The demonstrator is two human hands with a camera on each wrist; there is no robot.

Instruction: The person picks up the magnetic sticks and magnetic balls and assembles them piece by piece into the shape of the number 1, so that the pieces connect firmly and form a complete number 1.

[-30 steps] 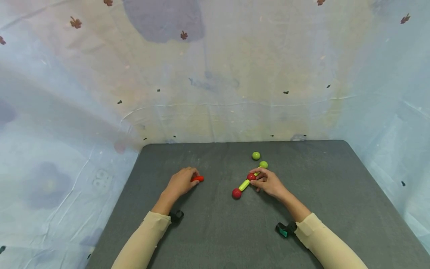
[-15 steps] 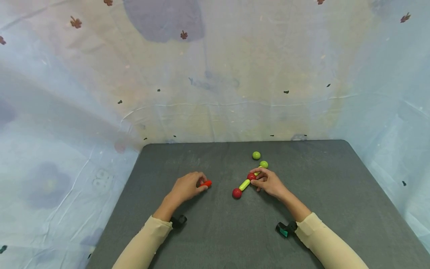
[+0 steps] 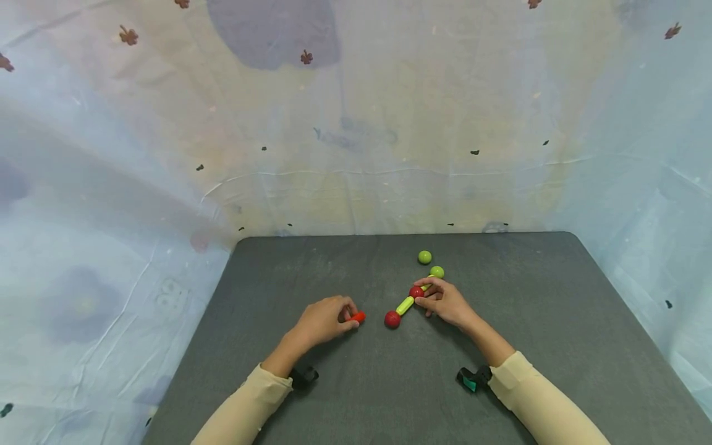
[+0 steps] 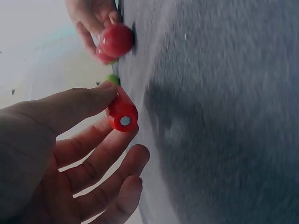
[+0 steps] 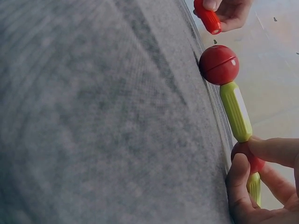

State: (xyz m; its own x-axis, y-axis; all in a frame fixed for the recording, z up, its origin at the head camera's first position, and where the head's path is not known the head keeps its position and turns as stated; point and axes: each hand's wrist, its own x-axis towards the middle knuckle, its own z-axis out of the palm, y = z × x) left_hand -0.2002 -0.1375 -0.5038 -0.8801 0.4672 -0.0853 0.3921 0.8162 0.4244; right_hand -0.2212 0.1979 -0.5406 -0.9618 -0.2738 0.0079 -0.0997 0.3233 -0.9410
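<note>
Between thumb and fingertips my left hand (image 3: 328, 318) pinches a short red magnetic rod (image 4: 122, 112), whose end shows a round silver disc in the left wrist view. To its right lies a chain of balls and rods. At the chain's near end is a red ball (image 3: 392, 319), joined by a yellow-green rod (image 5: 236, 112) to a second red ball (image 3: 416, 292). My right hand (image 3: 445, 301) grips that second ball. Another yellow-green rod (image 5: 254, 189), partly hidden by the fingers, leads on to a green ball (image 3: 436, 272). The red rod's tip is a short way left of the near red ball.
A loose green ball (image 3: 424, 257) sits beyond the chain, toward the back of the dark grey table (image 3: 500, 266). Behind the table's far edge hangs a patterned cloth (image 3: 356, 123). Black wrist cameras (image 3: 473, 379) are strapped under both forearms.
My left hand has carried the red rod rightward and a little nearer to me, closing toward the near red ball. My right hand and the chain have stayed in place.
</note>
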